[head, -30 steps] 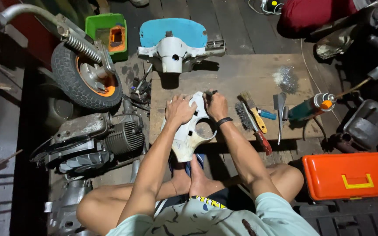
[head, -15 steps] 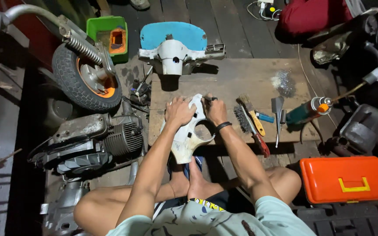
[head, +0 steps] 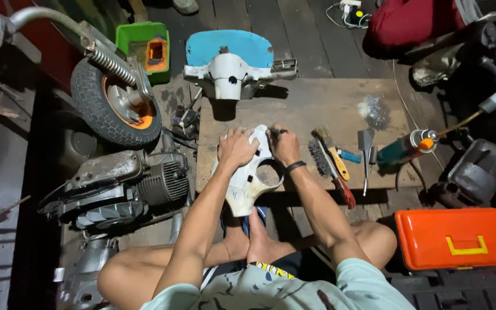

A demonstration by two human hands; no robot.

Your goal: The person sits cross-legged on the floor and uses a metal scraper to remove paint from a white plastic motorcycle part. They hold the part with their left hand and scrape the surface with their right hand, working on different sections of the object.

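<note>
Near the middle of the frame a white panel (head: 247, 182) lay across the near edge of a wooden board (head: 317, 100). The left hand (head: 236, 148) pressed flat on its upper part, fingers spread; the right hand (head: 285, 146) was closed around a small dark tool (head: 276, 131) at the panel's top edge. To the right lay a wire brush (head: 318, 156), a paintbrush (head: 332, 152) and a spray can (head: 406, 147). A blue and white cover (head: 231, 60) sat at the board's far edge. A wheel (head: 113, 106) and an engine (head: 127, 183) crowded the left. At upper left a green tub (head: 126, 35) held an orange box (head: 155, 53); at lower right an orange toolbox (head: 456, 237) was shut.
</note>
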